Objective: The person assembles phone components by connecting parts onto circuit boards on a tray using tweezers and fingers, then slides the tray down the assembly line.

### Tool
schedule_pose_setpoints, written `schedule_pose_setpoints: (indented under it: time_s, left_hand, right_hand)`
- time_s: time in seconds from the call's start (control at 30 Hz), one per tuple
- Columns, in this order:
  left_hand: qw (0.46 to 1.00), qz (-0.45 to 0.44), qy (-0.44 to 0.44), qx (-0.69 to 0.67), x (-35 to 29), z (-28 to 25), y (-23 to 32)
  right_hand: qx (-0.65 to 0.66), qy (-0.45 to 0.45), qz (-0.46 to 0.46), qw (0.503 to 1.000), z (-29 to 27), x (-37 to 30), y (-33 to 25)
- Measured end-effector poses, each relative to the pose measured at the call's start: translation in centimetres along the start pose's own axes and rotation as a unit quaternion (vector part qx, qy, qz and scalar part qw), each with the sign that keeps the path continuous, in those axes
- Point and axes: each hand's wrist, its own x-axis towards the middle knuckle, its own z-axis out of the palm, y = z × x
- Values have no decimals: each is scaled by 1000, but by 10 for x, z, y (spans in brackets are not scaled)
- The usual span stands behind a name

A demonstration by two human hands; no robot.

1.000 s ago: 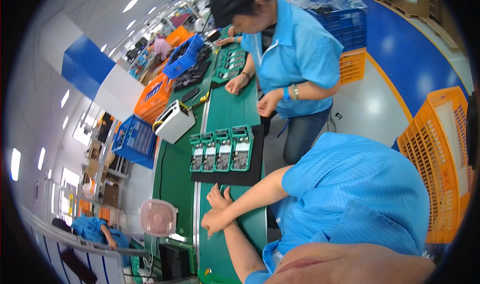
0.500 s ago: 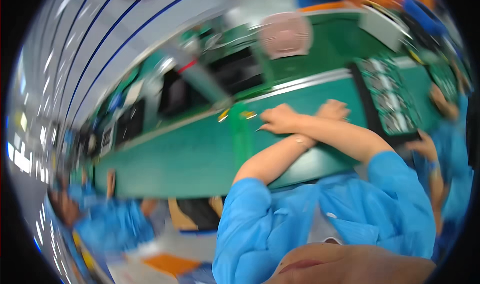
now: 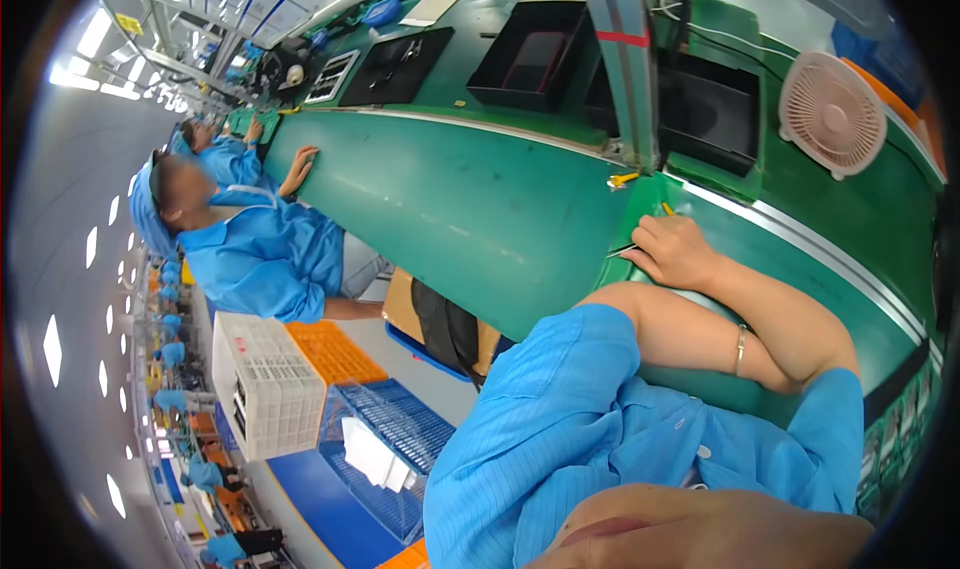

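My arms are crossed over the near edge of the green bench [image 3: 470,199]. My right hand [image 3: 675,250] is closed, with the slim dark tips of tweezers [image 3: 622,252] poking out to the left between its fingers. It rests by a bright green strip [image 3: 640,209] on the bench, and a small yellow-handled item [image 3: 668,209] lies just beyond it. Another yellow-handled piece [image 3: 622,181] lies a little farther left. My left forearm, with a thin bracelet [image 3: 741,351] at the wrist, passes under the right one. The right arm hides my left fingers.
A metal post [image 3: 625,79] rises behind the strip, beside black trays [image 3: 530,54]. A pink fan [image 3: 832,114] stands far right. At left, a co-worker in blue [image 3: 255,249] sits at the bench. White [image 3: 265,384] and blue crates [image 3: 385,429] stand on the floor.
My view has swung left, bringing the seated co-worker and crates into plain sight. My left hand, visible before beyond the right forearm, is now hidden behind the right arm.
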Motion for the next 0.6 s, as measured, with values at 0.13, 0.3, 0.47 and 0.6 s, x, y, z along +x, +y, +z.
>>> schedule_pose_setpoints:
  time_s: [0.13, 0.3, 0.47, 0.6]
  left_hand:
    - [952, 59, 62, 294, 12, 8, -24]
    - [952, 19, 136, 272, 24, 2, -11]
    - [948, 94, 139, 270, 24, -13, 15]
    - [945, 116, 151, 267, 25, -21, 13]
  right_hand:
    - [3, -12, -35, 999, 5, 6, 7]
    - [6, -77, -56, 995, -12, 6, 17]
    - [35, -226, -31, 973, -53, 2, 27]
    - [21, -263, -95, 960, -78, 11, 18]
